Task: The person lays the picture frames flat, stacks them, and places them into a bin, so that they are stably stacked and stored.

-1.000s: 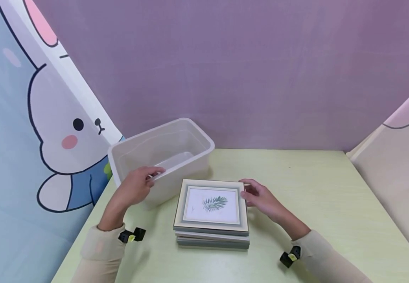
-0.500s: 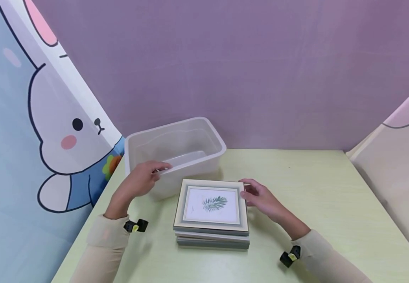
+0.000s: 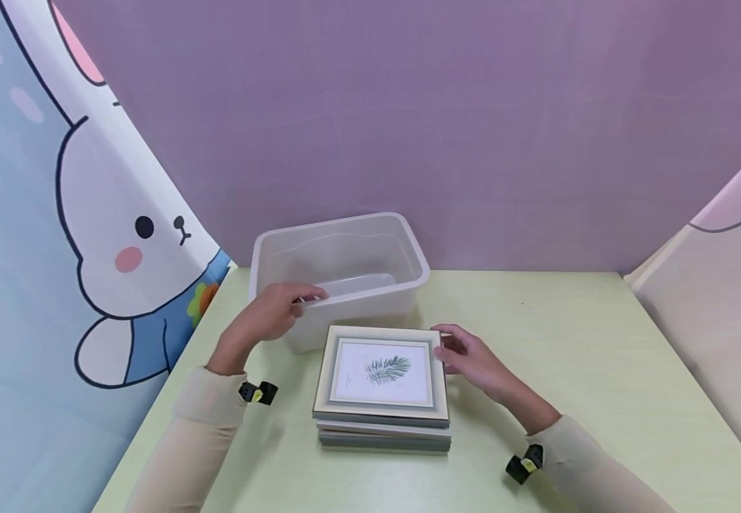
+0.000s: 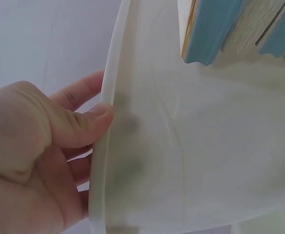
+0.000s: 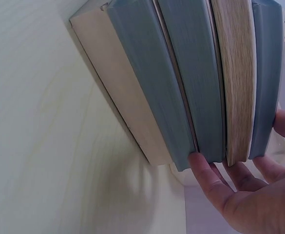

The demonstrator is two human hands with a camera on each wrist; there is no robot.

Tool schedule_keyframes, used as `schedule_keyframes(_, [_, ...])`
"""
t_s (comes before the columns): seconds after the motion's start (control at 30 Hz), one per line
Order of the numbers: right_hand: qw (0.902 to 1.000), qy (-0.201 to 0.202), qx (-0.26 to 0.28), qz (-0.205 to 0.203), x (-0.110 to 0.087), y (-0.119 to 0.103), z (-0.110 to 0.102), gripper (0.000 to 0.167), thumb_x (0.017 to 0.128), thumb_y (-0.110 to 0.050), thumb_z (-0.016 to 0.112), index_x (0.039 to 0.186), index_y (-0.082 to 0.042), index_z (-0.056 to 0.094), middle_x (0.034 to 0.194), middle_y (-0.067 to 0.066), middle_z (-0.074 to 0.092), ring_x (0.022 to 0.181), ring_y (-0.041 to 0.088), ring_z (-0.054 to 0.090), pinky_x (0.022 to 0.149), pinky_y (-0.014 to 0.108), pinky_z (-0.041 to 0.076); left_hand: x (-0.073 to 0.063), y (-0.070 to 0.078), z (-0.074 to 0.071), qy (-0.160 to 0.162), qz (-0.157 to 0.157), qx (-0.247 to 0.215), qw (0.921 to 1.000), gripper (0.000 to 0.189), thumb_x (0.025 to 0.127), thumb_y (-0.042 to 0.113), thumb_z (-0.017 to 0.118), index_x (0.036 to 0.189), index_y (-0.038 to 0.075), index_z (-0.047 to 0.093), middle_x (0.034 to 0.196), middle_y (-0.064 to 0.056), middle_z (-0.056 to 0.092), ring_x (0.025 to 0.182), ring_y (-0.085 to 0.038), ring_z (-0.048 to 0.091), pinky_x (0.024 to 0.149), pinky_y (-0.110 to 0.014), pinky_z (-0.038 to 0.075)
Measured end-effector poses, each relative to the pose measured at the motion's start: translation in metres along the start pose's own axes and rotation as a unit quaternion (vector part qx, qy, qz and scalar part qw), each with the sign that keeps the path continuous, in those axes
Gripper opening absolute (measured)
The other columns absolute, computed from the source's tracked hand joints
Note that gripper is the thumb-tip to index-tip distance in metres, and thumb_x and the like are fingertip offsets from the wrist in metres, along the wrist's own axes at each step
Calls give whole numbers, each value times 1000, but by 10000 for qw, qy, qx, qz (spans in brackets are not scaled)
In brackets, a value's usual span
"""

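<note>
A white plastic bin [image 3: 370, 306] stands behind and left of a stack of picture frames [image 3: 383, 429]. My left hand [image 3: 269, 311] grips its near rim, with the thumb [image 4: 91, 122] on the outer wall and the other fingers over the inner side. On top of the stack lies a cream and grey picture frame [image 3: 351, 331] with a green leaf print. My right hand [image 3: 476, 363] rests against the stack's right side near the far corner. In the right wrist view, its fingertips [image 5: 198, 161] touch the blue and wood-coloured frame edges [image 5: 191, 83].
The pale wooden table [image 3: 576, 356] reaches back to a purple curtain [image 3: 447, 128]. A blue cloth with a rabbit print [image 3: 146, 285] hangs along the left side, and a pale cloth [image 3: 723, 306] hangs on the right. The bin's inside floor [image 3: 364, 283] shows bare.
The bin has slid to the right along the back of the stack, and my left hand has moved with it. My right hand and the stack stay in place.
</note>
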State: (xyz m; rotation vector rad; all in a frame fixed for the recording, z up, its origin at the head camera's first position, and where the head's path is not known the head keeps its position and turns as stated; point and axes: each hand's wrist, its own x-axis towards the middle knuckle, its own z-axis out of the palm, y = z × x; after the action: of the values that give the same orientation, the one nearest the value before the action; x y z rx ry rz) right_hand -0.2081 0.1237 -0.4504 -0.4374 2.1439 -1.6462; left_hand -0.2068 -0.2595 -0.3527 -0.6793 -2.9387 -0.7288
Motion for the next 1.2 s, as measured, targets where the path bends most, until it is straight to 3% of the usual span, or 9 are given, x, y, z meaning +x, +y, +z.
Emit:
schedule_keyframes(0.67, [9999, 85, -63, 78, 0, 0, -2, 52, 103, -22, 62, 149, -6, 44, 137, 27, 57, 119, 28, 61, 89, 39, 60, 40, 20, 13, -323, 396, -154, 9986, 47, 93, -16, 51, 127, 10, 71, 126, -8, 72, 120, -28, 66, 101, -46, 54])
schedule_keyframes(1.2, [9999, 114, 69, 32, -2, 1, -2, 52, 102, -19, 62, 148, -3, 44, 133, 27, 57, 112, 22, 61, 87, 34, 60, 74, 51, 28, -748, 1159, -95, 9904, 52, 87, -18, 51, 125, 10, 72, 125, -6, 73, 121, -24, 66, 104, -39, 52])
